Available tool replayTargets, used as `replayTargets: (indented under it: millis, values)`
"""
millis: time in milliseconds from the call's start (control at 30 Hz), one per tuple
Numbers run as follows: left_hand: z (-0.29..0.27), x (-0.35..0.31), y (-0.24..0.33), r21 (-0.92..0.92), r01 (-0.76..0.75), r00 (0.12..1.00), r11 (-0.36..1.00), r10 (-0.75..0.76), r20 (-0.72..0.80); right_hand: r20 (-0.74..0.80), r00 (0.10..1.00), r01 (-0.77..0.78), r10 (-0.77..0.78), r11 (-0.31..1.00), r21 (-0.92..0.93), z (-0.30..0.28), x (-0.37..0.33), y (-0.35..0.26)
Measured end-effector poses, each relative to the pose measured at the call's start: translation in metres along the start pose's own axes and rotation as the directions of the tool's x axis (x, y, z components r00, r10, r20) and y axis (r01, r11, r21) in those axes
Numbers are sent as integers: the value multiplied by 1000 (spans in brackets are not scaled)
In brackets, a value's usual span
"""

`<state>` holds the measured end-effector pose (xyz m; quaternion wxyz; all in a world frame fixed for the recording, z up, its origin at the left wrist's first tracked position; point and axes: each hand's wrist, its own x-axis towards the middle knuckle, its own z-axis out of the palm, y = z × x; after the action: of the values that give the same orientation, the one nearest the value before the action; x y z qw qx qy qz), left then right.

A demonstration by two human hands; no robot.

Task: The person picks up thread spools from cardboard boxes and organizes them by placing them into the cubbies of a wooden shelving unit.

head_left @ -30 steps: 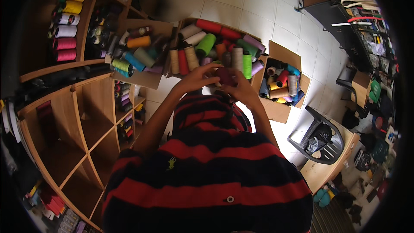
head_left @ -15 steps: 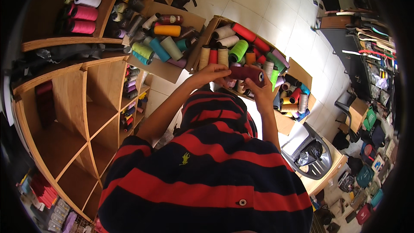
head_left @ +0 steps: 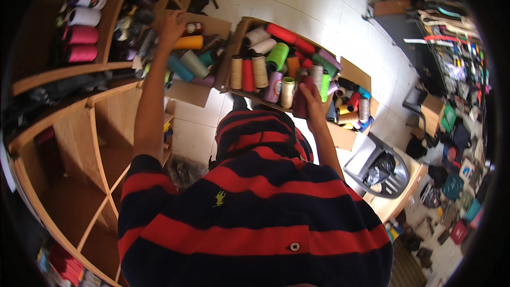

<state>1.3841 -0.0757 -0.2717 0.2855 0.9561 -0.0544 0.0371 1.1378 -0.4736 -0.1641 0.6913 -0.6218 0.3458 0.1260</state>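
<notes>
My right hand (head_left: pixel 312 99) is closed round a maroon thread spool (head_left: pixel 300 105), which stands upright at the near edge of a cardboard box (head_left: pixel 237 42) full of thread spools. Beside it are a cream spool (head_left: pixel 288 92), a lilac spool (head_left: pixel 273 87) and a bright green spool (head_left: pixel 277 56). My left arm stretches up and left. My left hand (head_left: pixel 172 25) is over a second open box (head_left: pixel 186 94) of spools, its fingers extended and apart with no spool visible in them. Near it lie an orange-yellow spool (head_left: pixel 188 42) and a teal spool (head_left: pixel 180 68).
Wooden shelves (head_left: pixel 101 127) with cubbyholes stand at left; the upper one holds pink (head_left: pixel 82 53), white and yellow spools. Another spool box (head_left: pixel 340 137) is to the right, near a grey plastic chair (head_left: pixel 378 172). Bags and loose goods cover the floor at far right.
My left hand has let go of the maroon spool and moved up and left to the other box. My right hand has lowered the spool and turned it upright.
</notes>
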Motion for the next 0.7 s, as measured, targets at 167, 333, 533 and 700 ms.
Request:
replayTargets:
  millis: [167,333,533,700]
  values:
    - [13,5,-41,381,11,962,925,-114,250,40,952,266,-303,761,-592,-13,37,12]
    - [20,11,-55,392,-54,922,918,-105,373,13,936,221,-353,557,-801,14,73,-34]
    - [23,11,-44,406,-80,894,910,-115,434,87,922,164,-377,178,-970,42,102,-29]
    - [24,8,-33,400,-119,904,909,-68,422,79,872,145,-483,101,-984,44,133,8]
